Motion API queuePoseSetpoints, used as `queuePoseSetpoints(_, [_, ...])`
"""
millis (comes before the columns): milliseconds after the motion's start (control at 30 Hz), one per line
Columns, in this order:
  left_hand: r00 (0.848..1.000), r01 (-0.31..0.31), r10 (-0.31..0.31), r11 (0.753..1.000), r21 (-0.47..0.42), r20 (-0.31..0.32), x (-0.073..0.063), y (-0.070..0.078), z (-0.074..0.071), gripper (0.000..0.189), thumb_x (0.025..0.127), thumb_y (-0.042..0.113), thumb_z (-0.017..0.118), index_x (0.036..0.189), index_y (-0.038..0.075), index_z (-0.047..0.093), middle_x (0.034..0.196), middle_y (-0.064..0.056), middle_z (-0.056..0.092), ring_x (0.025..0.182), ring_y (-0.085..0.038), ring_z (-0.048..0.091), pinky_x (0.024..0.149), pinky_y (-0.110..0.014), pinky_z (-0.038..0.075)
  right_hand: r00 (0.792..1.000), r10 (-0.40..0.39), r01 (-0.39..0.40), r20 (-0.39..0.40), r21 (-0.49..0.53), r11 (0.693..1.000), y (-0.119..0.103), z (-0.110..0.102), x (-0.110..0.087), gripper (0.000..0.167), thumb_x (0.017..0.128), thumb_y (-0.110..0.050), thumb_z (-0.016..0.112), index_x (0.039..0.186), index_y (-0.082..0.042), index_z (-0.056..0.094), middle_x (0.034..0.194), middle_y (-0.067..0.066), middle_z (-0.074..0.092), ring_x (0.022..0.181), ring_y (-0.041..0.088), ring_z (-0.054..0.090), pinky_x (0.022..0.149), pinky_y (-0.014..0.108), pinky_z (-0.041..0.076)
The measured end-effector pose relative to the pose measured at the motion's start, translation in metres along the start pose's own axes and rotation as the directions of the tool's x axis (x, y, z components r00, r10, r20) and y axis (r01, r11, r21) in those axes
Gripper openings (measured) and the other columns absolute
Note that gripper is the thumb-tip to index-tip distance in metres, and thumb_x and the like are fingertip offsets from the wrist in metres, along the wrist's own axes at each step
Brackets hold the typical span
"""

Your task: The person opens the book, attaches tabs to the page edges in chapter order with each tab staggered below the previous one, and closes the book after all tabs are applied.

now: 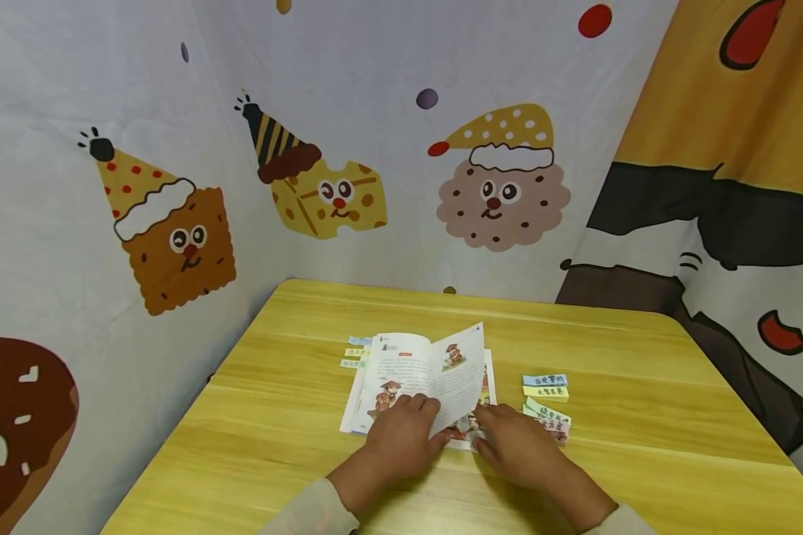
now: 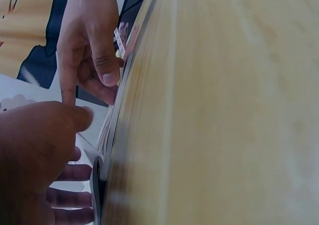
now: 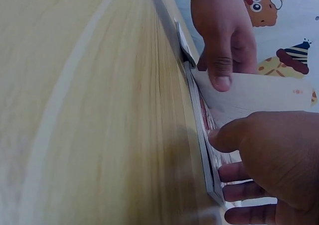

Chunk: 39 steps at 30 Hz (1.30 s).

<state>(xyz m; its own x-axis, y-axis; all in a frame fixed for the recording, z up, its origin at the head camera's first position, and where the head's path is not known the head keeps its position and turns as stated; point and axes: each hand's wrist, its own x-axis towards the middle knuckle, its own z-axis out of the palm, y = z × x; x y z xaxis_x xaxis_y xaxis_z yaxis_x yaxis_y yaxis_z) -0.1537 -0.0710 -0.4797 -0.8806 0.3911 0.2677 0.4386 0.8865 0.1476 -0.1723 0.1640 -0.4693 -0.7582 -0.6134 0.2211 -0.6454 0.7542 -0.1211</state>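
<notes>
An open illustrated book (image 1: 401,371) lies on the table. One page (image 1: 460,364) stands raised and leans right, and a colourful page (image 1: 467,429) shows under it. My left hand (image 1: 404,438) rests on the lower left page by the spine, fingers straight. At the lower right corner, my right hand (image 1: 515,442) touches the book beside the raised page's edge. In the right wrist view, the right hand's thumb is at the book's lower edge with fingers loosely extended. That same view shows the raised page (image 3: 259,93) between the hands, with the left hand (image 3: 224,41) behind it.
Paper strips with handwriting, a blue one (image 1: 544,380), a yellow one (image 1: 545,393) and green and pink ones (image 1: 554,425), lie right of the book. Small tabs (image 1: 356,353) stick out from its left edge. The wooden table (image 1: 254,446) meets a cartoon-printed cloth (image 1: 388,267) at the back.
</notes>
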Motion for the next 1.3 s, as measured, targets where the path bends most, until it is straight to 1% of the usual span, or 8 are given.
queuePoseSetpoints(200, [0.993, 0.116, -0.116, 0.992, -0.052, -0.002, 0.005, 0.0, 0.0, 0.047, 0.097, 0.043, 0.065, 0.131, 0.011, 0.061, 0.11, -0.006, 0.07, 0.096, -0.023, 0.067, 0.069, -0.04, 0.055, 0.999, 0.032, -0.032, 0.015, 0.021, 0.999, -0.003, 0.0, 0.001, 0.075, 0.088, -0.029, 0.08, 0.155, -0.015, 0.047, 0.114, 0.01, 0.071, 0.101, 0.025, 0.067, 0.075, 0.044, 0.056])
queuePoseSetpoints(367, [0.981, 0.183, -0.188, 0.978, -0.104, -0.039, 0.006, -0.001, -0.003, 0.056, 0.098, 0.042, 0.064, 0.14, 0.005, 0.054, 0.105, -0.011, 0.071, 0.086, -0.026, 0.07, 0.061, -0.043, 0.054, 0.998, 0.05, -0.051, 0.039, 0.024, 0.998, -0.005, -0.004, 0.001, 0.072, 0.089, -0.029, 0.079, 0.153, -0.013, 0.05, 0.118, 0.011, 0.071, 0.105, 0.026, 0.067, 0.078, 0.046, 0.056])
queuePoseSetpoints(533, [0.965, 0.212, -0.235, 0.96, -0.181, -0.115, 0.006, -0.001, -0.008, 0.057, 0.1, 0.043, 0.064, 0.143, 0.008, 0.052, 0.095, -0.013, 0.072, 0.075, -0.027, 0.07, 0.052, -0.042, 0.051, 0.998, 0.056, -0.057, 0.04, 0.023, 0.998, -0.006, -0.005, 0.0, 0.069, 0.088, -0.03, 0.08, 0.15, -0.012, 0.054, 0.12, 0.011, 0.071, 0.108, 0.026, 0.066, 0.08, 0.047, 0.056])
queuePoseSetpoints(667, [0.945, 0.237, -0.277, 0.946, -0.22, -0.173, 0.006, -0.002, -0.01, 0.066, 0.098, 0.039, 0.069, 0.15, 0.008, 0.044, 0.101, -0.015, 0.072, 0.075, -0.028, 0.069, 0.05, -0.042, 0.05, 0.998, 0.054, -0.055, 0.042, 0.026, 0.998, -0.006, -0.005, 0.0, 0.067, 0.089, -0.031, 0.08, 0.148, -0.012, 0.055, 0.121, 0.011, 0.07, 0.109, 0.026, 0.066, 0.081, 0.047, 0.056])
queuePoseSetpoints(833, [0.925, 0.252, -0.289, 0.953, -0.171, -0.247, 0.004, -0.006, -0.009, 0.086, 0.089, 0.023, 0.078, 0.159, 0.007, 0.03, 0.119, -0.019, 0.065, 0.09, -0.031, 0.067, 0.056, -0.042, 0.052, 0.994, 0.07, -0.073, 0.084, 0.03, 0.997, -0.006, -0.006, 0.0, 0.064, 0.09, -0.032, 0.078, 0.147, -0.012, 0.057, 0.126, 0.012, 0.069, 0.114, 0.029, 0.065, 0.085, 0.049, 0.055])
queuePoseSetpoints(967, [0.915, 0.251, -0.267, 0.964, -0.092, -0.303, 0.003, -0.009, -0.007, 0.091, 0.085, 0.015, 0.08, 0.161, 0.012, 0.029, 0.137, -0.022, 0.051, 0.107, -0.035, 0.061, 0.059, -0.04, 0.052, 0.993, 0.07, -0.073, 0.098, 0.028, 0.997, -0.005, -0.006, 0.0, 0.062, 0.091, -0.032, 0.078, 0.145, -0.011, 0.059, 0.128, 0.013, 0.068, 0.117, 0.031, 0.064, 0.085, 0.05, 0.055])
queuePoseSetpoints(1133, [0.913, 0.264, -0.255, 0.964, -0.015, -0.318, 0.004, -0.012, -0.006, 0.088, 0.083, 0.012, 0.08, 0.159, 0.019, 0.036, 0.148, -0.026, 0.037, 0.132, -0.043, 0.044, 0.082, -0.046, 0.054, 0.994, 0.056, -0.057, 0.09, 0.015, 0.998, -0.004, -0.004, 0.0, 0.06, 0.09, -0.031, 0.078, 0.143, -0.009, 0.061, 0.126, 0.012, 0.069, 0.117, 0.03, 0.064, 0.085, 0.049, 0.055])
queuePoseSetpoints(1300, [0.937, 0.243, -0.214, 0.967, 0.073, -0.278, 0.005, -0.014, -0.004, 0.077, 0.082, 0.013, 0.081, 0.151, 0.02, 0.049, 0.149, -0.024, 0.039, 0.143, -0.048, 0.031, 0.11, -0.057, 0.035, 0.996, 0.026, -0.026, 0.082, 0.006, 1.0, -0.001, -0.002, 0.0, 0.051, 0.091, -0.032, 0.077, 0.135, -0.008, 0.067, 0.125, 0.011, 0.069, 0.117, 0.03, 0.063, 0.087, 0.048, 0.055])
